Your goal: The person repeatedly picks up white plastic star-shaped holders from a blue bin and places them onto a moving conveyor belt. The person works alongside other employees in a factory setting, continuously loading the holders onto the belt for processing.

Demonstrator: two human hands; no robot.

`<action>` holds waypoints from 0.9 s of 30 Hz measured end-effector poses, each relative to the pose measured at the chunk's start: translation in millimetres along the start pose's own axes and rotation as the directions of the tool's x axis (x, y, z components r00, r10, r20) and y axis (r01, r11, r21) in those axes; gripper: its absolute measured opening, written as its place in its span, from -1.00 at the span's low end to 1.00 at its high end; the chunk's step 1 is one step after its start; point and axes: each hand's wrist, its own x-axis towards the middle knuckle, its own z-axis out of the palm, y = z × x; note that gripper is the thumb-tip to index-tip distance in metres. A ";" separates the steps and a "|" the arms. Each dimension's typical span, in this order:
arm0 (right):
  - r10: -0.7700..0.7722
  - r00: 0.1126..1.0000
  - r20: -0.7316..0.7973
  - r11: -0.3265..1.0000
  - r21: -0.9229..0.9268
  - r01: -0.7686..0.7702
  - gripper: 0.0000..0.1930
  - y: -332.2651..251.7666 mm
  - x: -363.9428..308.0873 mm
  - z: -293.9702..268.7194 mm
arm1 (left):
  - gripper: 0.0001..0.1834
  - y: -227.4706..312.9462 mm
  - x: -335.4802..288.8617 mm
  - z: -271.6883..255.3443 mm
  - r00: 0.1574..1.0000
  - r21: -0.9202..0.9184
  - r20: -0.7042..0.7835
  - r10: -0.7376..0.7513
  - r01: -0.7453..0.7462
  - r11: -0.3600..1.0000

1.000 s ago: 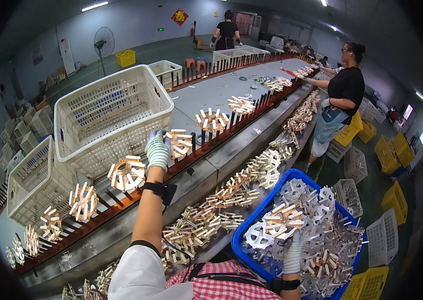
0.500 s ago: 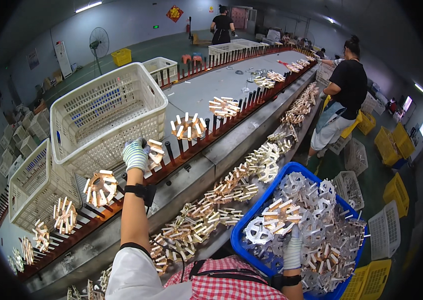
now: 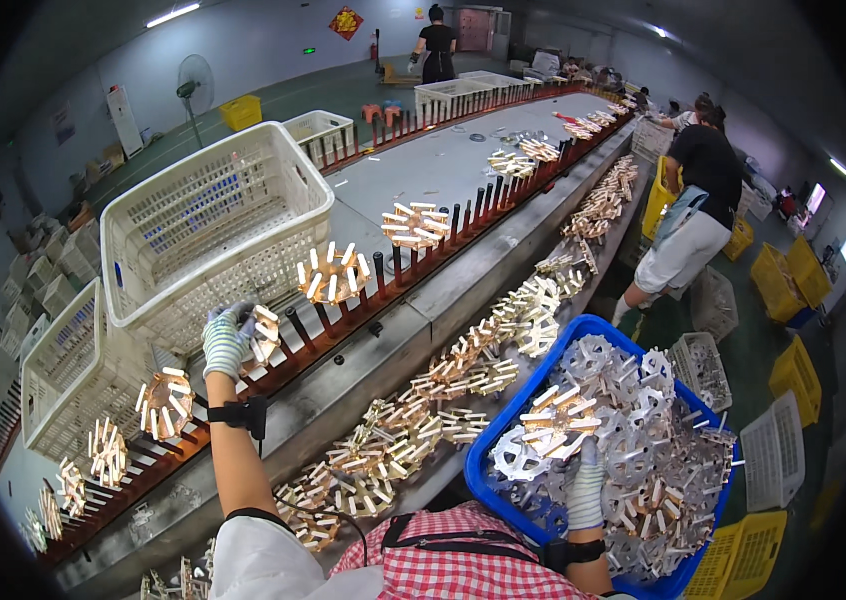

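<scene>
My left hand [image 3: 226, 342], in a striped glove, is closed on a copper-coloured piece with white rods [image 3: 264, 336] at the row of dark upright pegs [image 3: 321, 318]. Farther up the row sit similar copper discs with white rods, one [image 3: 333, 275] beyond my hand and one [image 3: 165, 403] on the near-left side. At lower right my right hand [image 3: 586, 490], also gloved, reaches into a blue basket [image 3: 481, 478] filled with silvery toothed discs. Its fingers are closed around the edge of a copper disc with white rods [image 3: 556, 420]; their tips are partly hidden.
A large white crate [image 3: 218, 275] stands on the grey table behind the pegs. Heaped copper and white-rod pieces [image 3: 413, 440] line the metal ledge before me. A co-worker in black [image 3: 701, 185] bends at the right, beside yellow crates [image 3: 778, 285]. Another person [image 3: 437, 48] stands far back.
The pegs and their copper discs have shifted left and toward me, and my left hand has moved along with its piece. My right hand stays nearly still. The co-worker at right has bent down.
</scene>
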 end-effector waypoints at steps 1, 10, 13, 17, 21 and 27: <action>-0.004 1.000 -0.001 1.000 -0.011 0.004 -0.58 -2.9 -2.5 1.3 | -0.67 -8.5 -0.5 -0.2 0.998 0.023 -0.007 0.061 -0.061 0.998; 0.083 0.996 0.045 0.994 0.064 -0.086 -0.59 19.3 -0.4 1.6 | -0.65 -40.3 -28.8 -28.1 0.998 -0.059 -0.012 -0.063 0.062 0.996; 0.092 0.994 0.062 0.993 0.062 -0.096 -0.59 17.4 1.2 9.1 | -0.63 -56.9 -33.1 -35.5 0.986 -0.072 -0.018 -0.166 0.164 0.984; 0.021 0.998 0.066 0.999 0.041 -0.024 -0.57 18.4 -6.5 19.8 | -0.63 -94.5 -42.6 -40.6 0.991 -0.215 0.028 -0.129 0.132 0.968; 0.017 0.996 0.087 0.999 -0.038 -0.013 -0.58 12.7 -13.0 37.7 | -0.65 -118.0 -55.4 -54.3 0.991 -0.230 0.011 -0.133 0.132 0.964; -0.032 0.982 0.187 0.998 -0.051 0.042 -0.56 -4.2 -21.6 62.6 | -0.63 -63.5 -89.9 -103.4 0.911 0.466 -0.364 0.192 -0.001 0.885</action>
